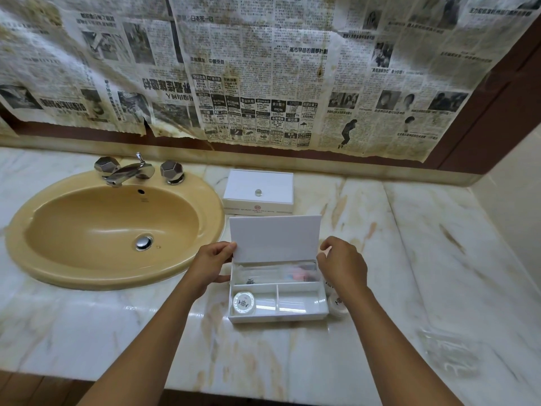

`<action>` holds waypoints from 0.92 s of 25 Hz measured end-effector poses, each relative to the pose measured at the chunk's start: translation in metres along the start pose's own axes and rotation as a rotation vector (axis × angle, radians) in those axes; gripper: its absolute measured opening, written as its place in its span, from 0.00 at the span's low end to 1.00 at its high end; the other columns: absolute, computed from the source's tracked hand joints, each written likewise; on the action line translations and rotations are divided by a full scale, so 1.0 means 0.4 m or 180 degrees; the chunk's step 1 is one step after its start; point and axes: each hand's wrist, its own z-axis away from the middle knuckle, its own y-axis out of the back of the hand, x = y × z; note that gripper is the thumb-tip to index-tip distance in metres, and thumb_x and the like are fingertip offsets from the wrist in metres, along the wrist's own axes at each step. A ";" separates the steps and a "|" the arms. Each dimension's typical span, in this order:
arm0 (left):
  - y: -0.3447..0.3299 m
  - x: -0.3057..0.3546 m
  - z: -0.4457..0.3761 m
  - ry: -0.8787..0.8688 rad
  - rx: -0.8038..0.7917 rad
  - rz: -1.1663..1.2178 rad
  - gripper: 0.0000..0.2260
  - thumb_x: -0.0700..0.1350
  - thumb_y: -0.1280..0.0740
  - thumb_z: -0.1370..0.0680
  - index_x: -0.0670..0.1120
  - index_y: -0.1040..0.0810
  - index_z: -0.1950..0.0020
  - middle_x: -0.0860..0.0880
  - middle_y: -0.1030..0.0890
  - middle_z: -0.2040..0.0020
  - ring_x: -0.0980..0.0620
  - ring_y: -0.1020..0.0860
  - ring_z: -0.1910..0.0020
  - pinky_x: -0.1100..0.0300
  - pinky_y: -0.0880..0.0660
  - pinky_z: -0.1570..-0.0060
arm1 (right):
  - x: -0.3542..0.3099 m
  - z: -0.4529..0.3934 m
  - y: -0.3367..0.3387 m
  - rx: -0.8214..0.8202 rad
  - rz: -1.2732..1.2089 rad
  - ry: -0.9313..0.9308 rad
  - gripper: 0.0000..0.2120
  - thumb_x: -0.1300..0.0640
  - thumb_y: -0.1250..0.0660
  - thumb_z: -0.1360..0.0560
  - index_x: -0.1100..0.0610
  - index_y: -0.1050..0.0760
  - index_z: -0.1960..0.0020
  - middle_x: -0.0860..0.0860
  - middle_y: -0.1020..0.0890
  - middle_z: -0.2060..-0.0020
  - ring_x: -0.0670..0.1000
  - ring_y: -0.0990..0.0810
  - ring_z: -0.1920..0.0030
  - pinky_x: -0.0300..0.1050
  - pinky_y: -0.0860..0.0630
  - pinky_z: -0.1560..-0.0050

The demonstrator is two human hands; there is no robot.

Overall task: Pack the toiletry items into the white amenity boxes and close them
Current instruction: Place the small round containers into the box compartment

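A white amenity box [278, 316] lies open on the marble counter in front of me. Both hands hold its white lid [275, 238] tilted over the box: my left hand [212, 265] pinches the lid's left edge, my right hand [342, 266] grips the right edge. The long back compartment holds clear-wrapped toiletries [281, 272]. A round wrapped soap [244, 302] sits in the front left compartment; the front right compartment [301, 300] looks bare. Another round item [338, 304] lies on the counter beside the box's right wall. A second amenity box [257, 190], lid on, stands behind.
A tan oval sink [114, 230] with a chrome faucet [128, 171] fills the counter's left side. Crumpled clear plastic wrap [448, 356] lies at the right front. Newspaper covers the wall behind. The counter's front edge [205, 388] runs below my forearms.
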 end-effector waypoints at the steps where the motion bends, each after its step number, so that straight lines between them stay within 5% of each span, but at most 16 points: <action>1: 0.000 0.000 0.000 0.0000 -0.0001 -0.0010 0.11 0.48 0.36 0.18 0.43 0.18 0.48 0.47 0.16 0.48 0.54 0.18 0.46 0.59 0.22 0.67 | 0.016 -0.002 -0.008 -0.0095 0.0076 -0.0079 0.08 0.58 0.37 0.25 0.52 0.24 0.47 0.51 0.18 0.53 0.53 0.20 0.59 0.41 0.28 0.61; 6: 0.000 0.001 0.002 0.0009 0.0008 0.0005 0.10 0.48 0.36 0.18 0.45 0.17 0.50 0.47 0.16 0.49 0.54 0.19 0.47 0.60 0.22 0.67 | 0.057 -0.004 -0.040 -0.0561 0.0445 -0.0267 0.16 0.60 0.34 0.26 0.52 0.26 0.38 0.51 0.22 0.43 0.54 0.21 0.48 0.42 0.28 0.54; 11: -0.003 0.005 0.005 0.0003 0.0017 0.0017 0.10 0.48 0.36 0.18 0.46 0.17 0.52 0.49 0.16 0.52 0.55 0.19 0.49 0.59 0.21 0.67 | 0.093 -0.001 -0.062 -0.0920 0.0589 -0.0319 0.16 0.56 0.34 0.28 0.52 0.26 0.40 0.50 0.22 0.45 0.53 0.20 0.50 0.42 0.28 0.54; 23: -0.005 0.009 0.008 -0.0004 0.0027 0.0042 0.10 0.47 0.37 0.18 0.46 0.18 0.52 0.50 0.16 0.53 0.57 0.19 0.51 0.61 0.22 0.69 | 0.090 0.000 -0.052 -0.0882 0.0421 -0.0385 0.20 0.52 0.33 0.29 0.50 0.28 0.37 0.50 0.22 0.42 0.53 0.19 0.49 0.40 0.29 0.54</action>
